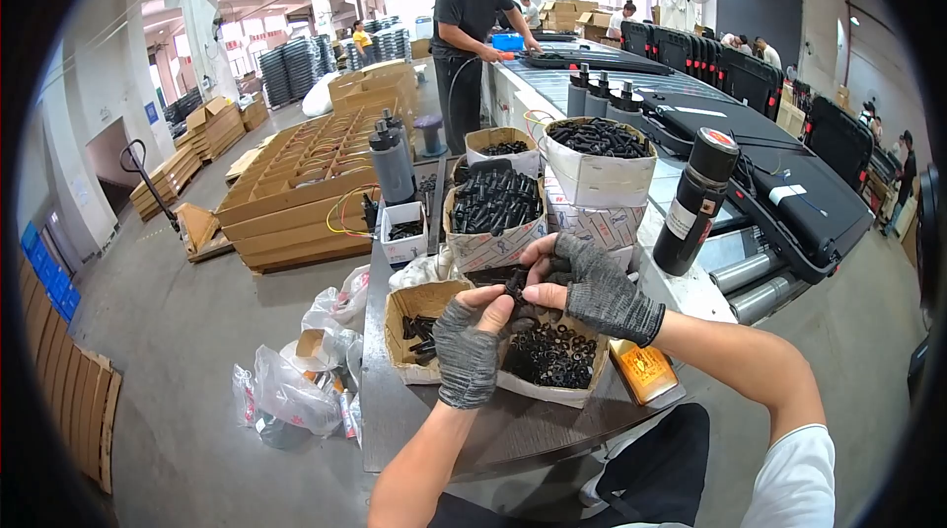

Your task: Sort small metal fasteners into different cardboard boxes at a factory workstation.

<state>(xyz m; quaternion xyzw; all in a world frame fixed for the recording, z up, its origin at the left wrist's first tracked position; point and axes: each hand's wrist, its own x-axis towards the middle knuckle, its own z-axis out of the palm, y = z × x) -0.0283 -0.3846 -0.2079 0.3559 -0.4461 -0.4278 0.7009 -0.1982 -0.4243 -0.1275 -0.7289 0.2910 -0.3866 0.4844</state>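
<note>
The work in hand looks like fitting or turning something on a small black part [514, 287] by fingertip, just below the middle of the frame; the part is too small and dark to tell whether it is one piece or two joined. It is held above the desk [473, 441], near the box of small black rings [554, 394]. The next move seems to call for a firm pinch on one side and a fine twist or push from the other, with both kept in line.

The left hand [468, 354], in a grey fingerless glove, comes up from the lower edge, its forearm slanting toward the right and its back toward the camera. Its thumb and forefinger are pinched narrow on the part, beside the box of longer black pieces [394, 331] at the left.

The right hand [604, 293], gloved alike, reaches in from the lower right with the elbow bent out wide and the wrist above the orange-yellow packet [644, 372]. Its thumb points left and meets the part, with the forefinger arched over it; these fingers also look closed on the part, though what the remaining ones hold, I cannot tell.
</note>
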